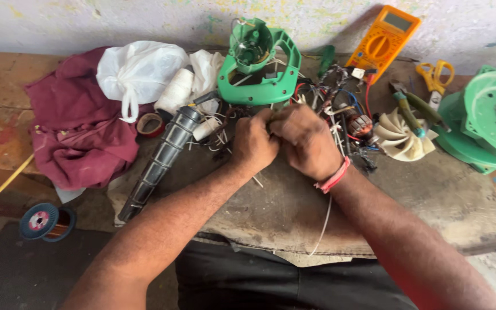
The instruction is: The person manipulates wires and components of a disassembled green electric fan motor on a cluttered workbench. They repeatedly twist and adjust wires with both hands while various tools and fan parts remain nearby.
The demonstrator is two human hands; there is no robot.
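While both hands' fingers (271, 117) clamp wires (322, 92), a white bag (139, 69) lies far left.

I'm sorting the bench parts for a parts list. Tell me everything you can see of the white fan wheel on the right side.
The white plastic fan wheel is round, with curved blades radiating from a central hub, and looks slightly yellowed and dusty. It lies flat, blades up, on the worn wooden bench, right of the person's right hand. A green-handled tool rests across its upper edge. The green plastic housing sits close on its right; a copper-wound motor rotor lies close on its left.
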